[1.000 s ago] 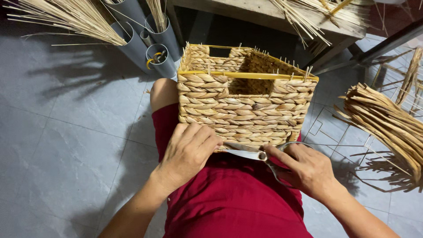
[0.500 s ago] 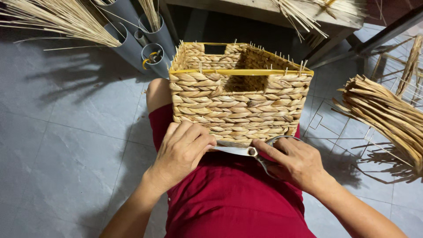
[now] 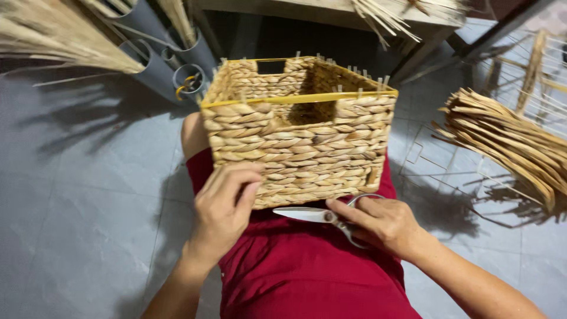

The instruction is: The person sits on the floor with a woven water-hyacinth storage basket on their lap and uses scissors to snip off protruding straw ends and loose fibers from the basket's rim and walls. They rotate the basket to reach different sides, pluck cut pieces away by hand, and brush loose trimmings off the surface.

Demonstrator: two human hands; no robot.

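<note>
Right hand (image 3: 383,223) grips scissors (image 3: 322,215), fingers closed through and around the handle loops, index finger laid along the top near the pivot. Blades closed, pointing toward the person's left, lying flat just under the bottom front edge of the woven basket (image 3: 298,133). Blade tips sit just beside the left hand, not clearly touching it.

Left hand (image 3: 224,207) is not holding anything; fingers curled loosely, fingertips pressed against the lower left corner of the basket's front wall.

Basket is rectangular, braided from tan fibre, with a yellow wire rim on top and short cut fibre ends sticking up along it. A handle cutout shows in the near wall and another in the far wall. It rests upright on the person's lap, on red cloth (image 3: 307,272), tipped slightly toward the camera; a bare knee shows to its left.

Around: grey tiled floor (image 3: 82,201). Grey plastic pipes (image 3: 171,65) at upper left hold bundles of dry straw (image 3: 53,35). A bundle of flat dried fibre strips (image 3: 508,142) lies on the floor at right, over a wire frame (image 3: 449,177). A wooden table (image 3: 331,12) edge with more straw runs along the top.
</note>
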